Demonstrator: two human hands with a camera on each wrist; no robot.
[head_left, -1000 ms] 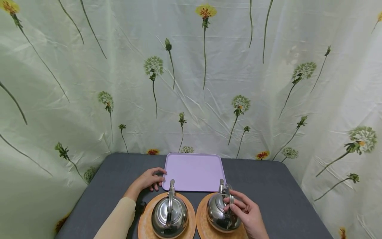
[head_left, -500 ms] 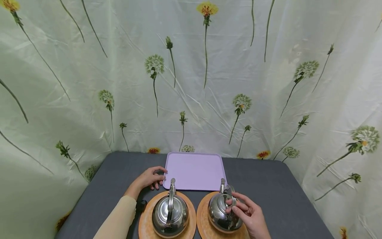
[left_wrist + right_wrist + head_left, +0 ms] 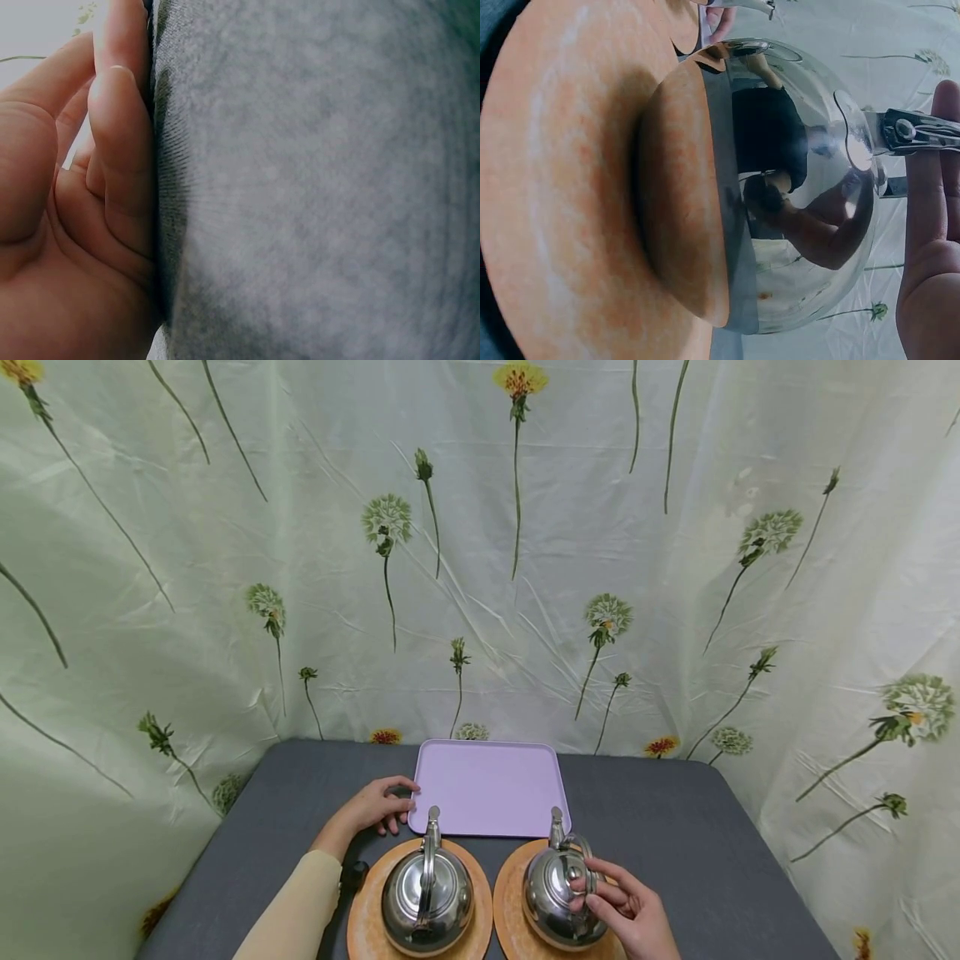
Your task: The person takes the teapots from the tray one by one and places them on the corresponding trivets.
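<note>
Two shiny steel teapots with spouts stand side by side in the head view. My right hand [image 3: 626, 906] holds the raised handle [image 3: 590, 878] of the right teapot [image 3: 555, 906], thumb and fingers around it. In the right wrist view this teapot [image 3: 802, 247] is over a round orange board [image 3: 570, 195], and fingers lie behind its handle mount. The left teapot [image 3: 408, 897] sits untouched on its own round board [image 3: 363, 927]. At the left edge of a lilac tray [image 3: 487, 785], my left hand [image 3: 371, 806] rests with loosely bent fingers, fingertips at the rim.
A dark grey cloth [image 3: 660, 827] covers the table. A flower-printed curtain [image 3: 555, 652] hangs close behind it and on both sides. A small black object [image 3: 354, 877] is beside the left board, partly behind the left forearm.
The right teapot's handle and my right hand have shifted slightly right and down, and the lid knob now shows. My left hand, the tray and the left teapot look unmoved.
</note>
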